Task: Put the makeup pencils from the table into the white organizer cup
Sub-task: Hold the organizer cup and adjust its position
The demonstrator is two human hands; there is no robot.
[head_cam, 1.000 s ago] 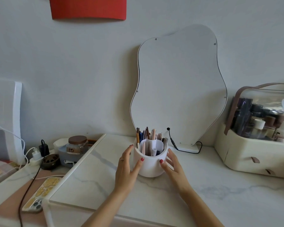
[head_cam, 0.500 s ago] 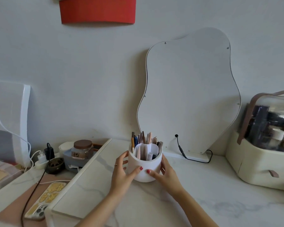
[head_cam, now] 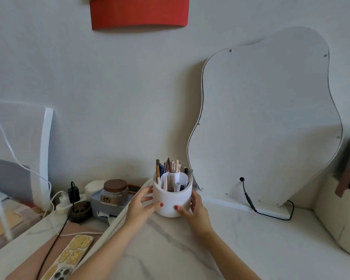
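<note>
We cup the white organizer cup between both hands, left hand and right hand pressed on opposite sides, thumbs in front, probably to steady or reposition it near the mirror. It stands upright on the marble table. Makeup pencils already stand inside, roughly ten, exact count unclear. One cup, one mirror, no loose pencils visible.

White organizer cup, grey-veined white marble table, red nails.
</note>
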